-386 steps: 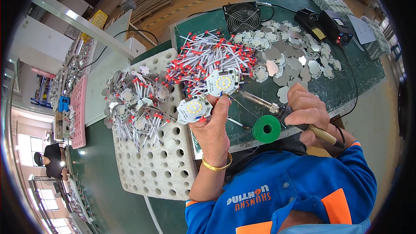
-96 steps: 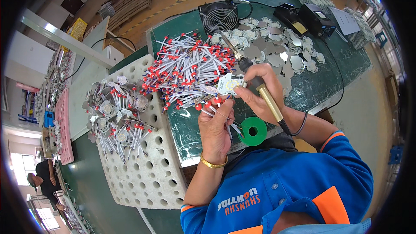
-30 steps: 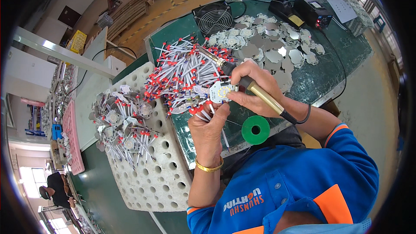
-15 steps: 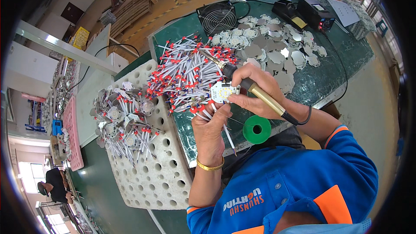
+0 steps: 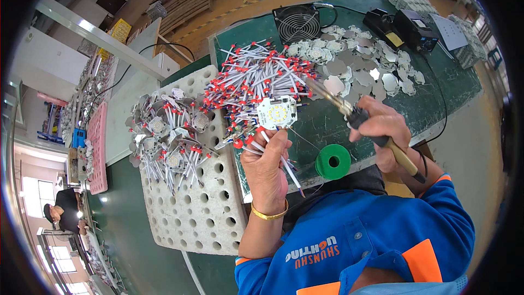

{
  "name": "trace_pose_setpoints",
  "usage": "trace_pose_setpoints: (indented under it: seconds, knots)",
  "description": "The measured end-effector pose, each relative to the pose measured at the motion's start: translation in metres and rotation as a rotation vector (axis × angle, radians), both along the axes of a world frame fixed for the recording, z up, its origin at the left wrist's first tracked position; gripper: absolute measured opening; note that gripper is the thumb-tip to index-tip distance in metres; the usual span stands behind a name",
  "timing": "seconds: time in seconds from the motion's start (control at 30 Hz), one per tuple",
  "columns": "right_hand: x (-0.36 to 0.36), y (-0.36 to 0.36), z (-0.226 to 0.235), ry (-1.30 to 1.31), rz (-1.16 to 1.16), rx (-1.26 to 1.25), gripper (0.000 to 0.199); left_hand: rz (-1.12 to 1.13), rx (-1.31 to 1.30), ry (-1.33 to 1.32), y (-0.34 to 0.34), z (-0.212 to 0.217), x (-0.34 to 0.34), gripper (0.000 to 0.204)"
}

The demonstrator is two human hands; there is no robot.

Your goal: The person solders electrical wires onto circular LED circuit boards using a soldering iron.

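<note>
My left hand (image 5: pixel 266 172) is closed around a few white wires (image 5: pixel 292 173), whose lower ends stick out below the fingers. Just above its thumb and fingertips sits a white LED board (image 5: pixel 277 113) with a cluster of yellowish chips; whether the wires are joined to it is hidden. In my right hand (image 5: pixel 385 125) is a soldering iron (image 5: pixel 405 159), its tip pointing up and left, clear of the board. Between the hands lies a green spool of solder (image 5: pixel 322 163), with a thin strand running toward my left hand.
A heap of white wires with red connectors (image 5: pixel 256 71) lies behind the board. Beyond are loose boards (image 5: pixel 355 57), a fan (image 5: pixel 297 24) and a soldering station (image 5: pixel 416 30). At left, a perforated white foam slab (image 5: pixel 191 224) bears wired boards (image 5: pixel 169 136). A person (image 5: pixel 66 210) works far left.
My right hand and the soldering iron have moved away from the LED board, to the right and toward me. The board now shows fully above my left hand. The view has shifted slightly.
</note>
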State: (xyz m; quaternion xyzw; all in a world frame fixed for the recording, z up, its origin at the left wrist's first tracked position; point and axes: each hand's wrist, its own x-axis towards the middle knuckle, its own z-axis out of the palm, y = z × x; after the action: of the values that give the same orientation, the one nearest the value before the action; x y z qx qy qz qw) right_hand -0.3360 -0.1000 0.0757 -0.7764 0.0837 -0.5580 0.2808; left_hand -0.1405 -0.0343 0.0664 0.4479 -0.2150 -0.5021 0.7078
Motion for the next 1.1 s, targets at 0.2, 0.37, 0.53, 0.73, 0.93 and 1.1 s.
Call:
trace_pose_setpoints:
  seconds: [0.2, 0.37, 0.53, 0.73, 0.93, 1.1]
  knots:
    - [-0.0025, 0.0038, 0.009, 0.022, 0.156, -0.073, 0.022, 0.003, -0.01, -0.015, 0.0014, 0.0028, -0.0021, 0.006]
    - [-0.0032, 0.0066, 0.0113, 0.106, 0.13, -0.054, 0.026, -0.003, -0.025, -0.009, 0.0012, 0.0039, -0.0028, 0.006]
    - [-0.0006, 0.0048, 0.0075, 0.134, 0.128, -0.052, 0.028, 0.003, -0.004, -0.015, 0.0012, 0.0068, -0.0039, 0.006]
    - [0.0016, 0.0041, 0.0036, 0.088, 0.108, -0.069, 0.028, -0.008, -0.004, -0.028, 0.001, 0.0036, -0.0035, 0.005]
    - [-0.0004, 0.0032, 0.0077, 0.157, 0.111, -0.062, 0.029, -0.01, 0.037, -0.044, 0.0022, 0.0088, -0.0046, 0.009]
    - [-0.0019, 0.0005, 0.006, 0.177, 0.095, -0.118, 0.031, 0.003, 0.033, -0.016, 0.0, 0.0052, -0.0044, 0.005]
